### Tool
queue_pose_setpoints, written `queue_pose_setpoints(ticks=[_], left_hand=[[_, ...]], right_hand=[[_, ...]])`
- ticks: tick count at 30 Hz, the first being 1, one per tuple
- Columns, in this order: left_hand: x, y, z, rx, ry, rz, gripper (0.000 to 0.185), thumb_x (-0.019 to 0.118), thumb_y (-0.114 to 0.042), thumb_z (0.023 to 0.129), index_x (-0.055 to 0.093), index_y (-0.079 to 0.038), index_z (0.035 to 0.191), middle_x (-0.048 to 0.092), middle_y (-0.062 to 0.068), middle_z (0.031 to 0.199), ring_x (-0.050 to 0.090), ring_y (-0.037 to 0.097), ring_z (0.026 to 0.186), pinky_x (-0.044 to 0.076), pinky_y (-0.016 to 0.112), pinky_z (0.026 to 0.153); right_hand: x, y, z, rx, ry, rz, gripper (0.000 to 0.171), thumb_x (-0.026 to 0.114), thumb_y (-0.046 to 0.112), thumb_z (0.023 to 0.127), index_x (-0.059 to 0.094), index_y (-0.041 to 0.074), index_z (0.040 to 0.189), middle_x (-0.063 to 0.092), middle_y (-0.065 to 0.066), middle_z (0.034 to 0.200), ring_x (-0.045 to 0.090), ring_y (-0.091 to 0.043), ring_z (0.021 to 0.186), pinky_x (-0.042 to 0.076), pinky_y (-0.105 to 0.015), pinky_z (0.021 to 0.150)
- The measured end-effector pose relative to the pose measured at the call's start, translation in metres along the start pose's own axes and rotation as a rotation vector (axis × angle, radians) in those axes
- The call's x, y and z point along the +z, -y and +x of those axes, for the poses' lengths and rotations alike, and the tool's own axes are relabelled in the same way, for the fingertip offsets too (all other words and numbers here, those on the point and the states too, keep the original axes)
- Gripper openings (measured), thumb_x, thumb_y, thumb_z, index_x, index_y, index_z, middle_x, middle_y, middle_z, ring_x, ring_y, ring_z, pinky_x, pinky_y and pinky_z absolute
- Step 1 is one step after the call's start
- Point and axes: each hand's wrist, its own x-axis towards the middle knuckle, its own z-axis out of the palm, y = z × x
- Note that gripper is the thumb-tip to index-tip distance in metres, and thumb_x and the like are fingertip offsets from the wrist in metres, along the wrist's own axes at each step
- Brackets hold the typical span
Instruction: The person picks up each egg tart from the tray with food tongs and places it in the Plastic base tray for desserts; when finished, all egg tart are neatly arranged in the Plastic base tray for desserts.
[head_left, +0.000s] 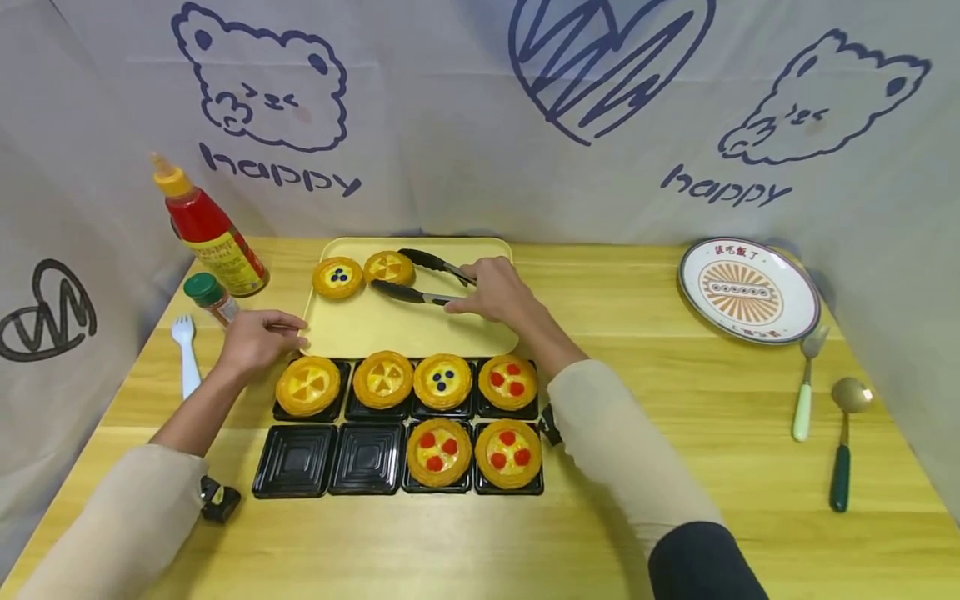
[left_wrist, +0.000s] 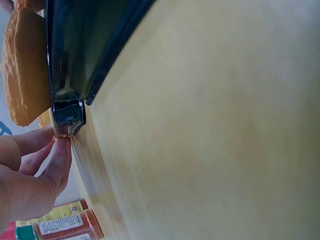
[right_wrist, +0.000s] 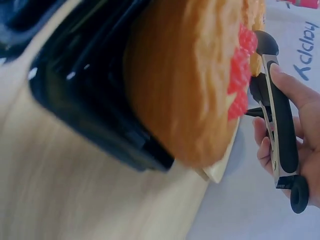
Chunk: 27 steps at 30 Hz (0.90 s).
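My right hand (head_left: 495,292) grips a pair of black-tipped tongs (head_left: 435,297). The tongs are spread, their tips on either side of a tart with yellow wedges (head_left: 389,268) on the pale yellow tray (head_left: 408,332). Left of that tart, a blueberry tart (head_left: 337,277) overlaps the tray's edge. My left hand (head_left: 262,340) pinches the tray's front left corner between thumb and fingers, as the left wrist view also shows. In the right wrist view, the right hand (right_wrist: 300,135) wraps the tongs' handle beyond a raspberry-topped tart (right_wrist: 185,85).
Black square boxes stand in two rows before the tray. Several hold tarts; two front-left boxes (head_left: 294,461) are bare. A sauce bottle (head_left: 217,233), a green-capped spice jar (head_left: 212,297) and a pale blue fork (head_left: 186,354) lie left. A plate (head_left: 750,292), fork (head_left: 806,383) and spoon (head_left: 843,442) are right.
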Motion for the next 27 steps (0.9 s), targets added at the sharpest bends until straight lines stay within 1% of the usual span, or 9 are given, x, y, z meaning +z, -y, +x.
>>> queue_pose_setpoints(ticks=[2,5,7,9,12,17,20,23,27], left_hand=[[-0.001,-0.001,0.000,-0.002,-0.001,0.005,0.029,0.070,-0.011,0.085,0.068,0.006,0.108,0.069,0.025,0.099,0.055,-0.002,0.065,0.047,0.018,0.059],[-0.002,-0.002,0.000,-0.005,0.006,0.005,0.029,0.069,-0.011,0.085,0.067,0.006,0.109,0.069,0.025,0.100,0.056,-0.001,0.066,0.046,0.018,0.059],[-0.002,-0.003,0.000,-0.006,0.009,0.000,0.030,0.069,-0.012,0.085,0.067,0.006,0.109,0.069,0.025,0.102,0.056,-0.001,0.066,0.047,0.018,0.060],[-0.002,-0.004,-0.001,-0.008,0.011,-0.006,0.030,0.069,-0.012,0.085,0.067,0.006,0.110,0.068,0.026,0.103,0.056,-0.002,0.066,0.047,0.018,0.060],[-0.001,-0.004,-0.001,-0.013,0.009,-0.007,0.030,0.069,-0.012,0.085,0.067,0.006,0.110,0.067,0.027,0.105,0.056,-0.001,0.066,0.047,0.017,0.061],[-0.002,-0.004,-0.002,-0.028,0.008,0.000,0.030,0.070,-0.013,0.085,0.068,0.005,0.109,0.068,0.026,0.105,0.062,0.009,0.073,0.047,0.018,0.061],[-0.003,-0.004,-0.002,-0.033,0.011,-0.003,0.030,0.069,-0.013,0.086,0.067,0.005,0.110,0.067,0.026,0.105,0.063,0.013,0.075,0.047,0.019,0.061],[-0.003,-0.003,-0.002,-0.034,0.014,-0.009,0.030,0.069,-0.013,0.086,0.067,0.005,0.110,0.067,0.027,0.106,0.061,0.007,0.071,0.048,0.019,0.061],[-0.002,-0.002,-0.001,-0.028,0.013,-0.021,0.030,0.069,-0.012,0.086,0.067,0.006,0.111,0.067,0.027,0.105,0.057,0.001,0.067,0.048,0.019,0.060]], right_hand=[[-0.004,-0.001,-0.008,-0.019,-0.019,0.006,0.074,0.075,0.046,0.077,0.050,0.009,0.137,0.035,0.000,0.053,0.024,-0.009,0.043,0.026,-0.021,0.045],[-0.011,-0.003,-0.024,-0.053,-0.040,0.008,0.074,0.076,0.045,0.077,0.050,0.008,0.137,0.052,-0.006,0.068,0.027,-0.013,0.051,0.029,-0.024,0.050],[-0.015,-0.004,-0.037,-0.070,-0.038,-0.018,0.075,0.075,0.046,0.078,0.049,0.008,0.138,0.063,-0.012,0.094,0.039,-0.015,0.062,0.035,-0.026,0.058],[-0.019,-0.006,-0.050,-0.099,-0.031,-0.036,0.074,0.074,0.045,0.079,0.049,0.007,0.138,0.062,-0.016,0.120,0.047,-0.019,0.074,0.039,-0.029,0.067],[-0.024,-0.006,-0.070,-0.142,-0.020,-0.060,0.073,0.073,0.045,0.080,0.050,0.006,0.137,0.060,-0.016,0.128,0.057,-0.022,0.094,0.045,-0.032,0.077],[-0.027,-0.001,-0.105,-0.254,-0.027,-0.067,0.071,0.076,0.042,0.078,0.053,0.004,0.134,0.063,-0.016,0.123,0.061,-0.019,0.081,0.050,-0.033,0.076],[-0.024,0.005,-0.127,-0.322,-0.012,-0.075,0.071,0.076,0.042,0.078,0.054,0.004,0.133,0.066,-0.014,0.118,0.055,-0.016,0.072,0.049,-0.030,0.070],[-0.018,0.011,-0.148,-0.371,0.016,-0.080,0.070,0.075,0.042,0.078,0.054,0.005,0.134,0.065,-0.011,0.118,0.059,-0.017,0.081,0.051,-0.029,0.072],[-0.006,0.017,-0.168,-0.403,0.051,-0.080,0.071,0.076,0.042,0.077,0.054,0.005,0.134,0.063,-0.011,0.123,0.060,-0.016,0.085,0.052,-0.027,0.074]])
